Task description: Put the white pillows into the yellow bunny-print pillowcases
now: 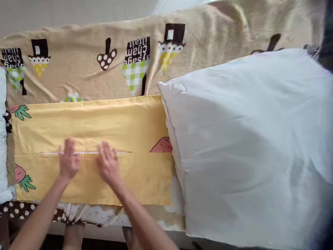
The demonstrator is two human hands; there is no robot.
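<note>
A yellow pillowcase (125,125) with printed pink strawberries or carrots with green leaves lies flat before me. Along its middle runs a slit with a whitish zipper (88,152). My left hand (69,159) is over the left part of this zipper, palm down, fingers stretched away from me. Over the zipper a little right of the pillowcase's centre crease is my right hand (108,161), also flat with its fingers extended. Both hands are slightly blurred and hold nothing. Whether they press on the cloth or hover just above it, I cannot tell.
A large white pillow (249,149) covers the right side and meets the pillowcase's right end. Another white padded item (2,139) shows at the left edge. Beneath lies a beige printed blanket (85,66). Pale floor tiles (85,12) appear beyond it.
</note>
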